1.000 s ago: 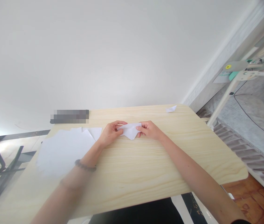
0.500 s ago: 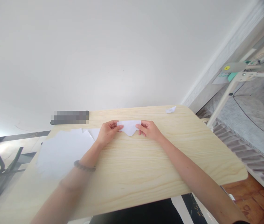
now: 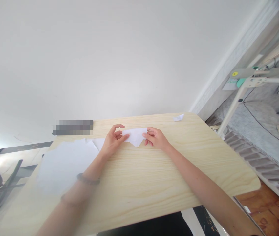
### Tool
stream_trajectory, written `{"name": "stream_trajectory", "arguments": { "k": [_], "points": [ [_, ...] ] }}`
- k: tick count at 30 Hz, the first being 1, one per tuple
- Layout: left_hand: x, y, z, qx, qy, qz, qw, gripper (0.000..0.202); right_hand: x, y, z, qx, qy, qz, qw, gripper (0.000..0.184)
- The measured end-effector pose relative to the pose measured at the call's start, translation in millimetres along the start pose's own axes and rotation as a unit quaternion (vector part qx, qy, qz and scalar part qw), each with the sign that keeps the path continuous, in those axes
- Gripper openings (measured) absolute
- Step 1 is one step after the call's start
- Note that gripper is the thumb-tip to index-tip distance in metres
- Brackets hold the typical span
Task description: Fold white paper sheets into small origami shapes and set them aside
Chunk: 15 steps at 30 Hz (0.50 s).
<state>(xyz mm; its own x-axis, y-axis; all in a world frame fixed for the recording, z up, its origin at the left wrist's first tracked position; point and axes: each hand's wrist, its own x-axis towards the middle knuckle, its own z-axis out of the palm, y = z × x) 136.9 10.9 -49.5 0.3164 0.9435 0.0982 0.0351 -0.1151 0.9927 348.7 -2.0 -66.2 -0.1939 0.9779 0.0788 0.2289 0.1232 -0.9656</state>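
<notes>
A small folded white paper (image 3: 135,136) is held between my two hands, its straight edge at the top and a blunt point facing down toward me. My left hand (image 3: 114,139) pinches its left end with the thumb in front, while the index finger is lifted off and curved above it. At the right end, my right hand (image 3: 155,137) grips the paper between thumb and fingers. The parts of the fingers behind the paper are hidden.
Loose white sheets (image 3: 63,164) lie on the left of the wooden table (image 3: 139,183). A dark blurred-out object (image 3: 73,127) sits at the back left. Another folded paper piece (image 3: 179,117) rests at the back right. Beyond the right edge stand a white metal frame (image 3: 235,105) and a grey sofa (image 3: 267,121).
My left index finger has lifted away from the paper's top edge. The right hand keeps its grip. The whole view has shifted slightly.
</notes>
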Motion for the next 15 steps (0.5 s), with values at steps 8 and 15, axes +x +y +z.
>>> {"name": "stream_trajectory", "arguments": {
  "k": [8, 15],
  "points": [
    [-0.2, -4.0, 3.1, 0.016, -0.026, -0.013, 0.999, 0.042, 0.2, 0.9, 2.9, 0.033, 0.017, 0.005, 0.999, 0.043],
    [2.8, -9.4, 1.8, 0.027, 0.007, 0.017, 0.999, 0.038, 1.2, 4.3, 1.6, -0.047, 0.018, -0.036, 0.998, 0.028]
  ]
}}
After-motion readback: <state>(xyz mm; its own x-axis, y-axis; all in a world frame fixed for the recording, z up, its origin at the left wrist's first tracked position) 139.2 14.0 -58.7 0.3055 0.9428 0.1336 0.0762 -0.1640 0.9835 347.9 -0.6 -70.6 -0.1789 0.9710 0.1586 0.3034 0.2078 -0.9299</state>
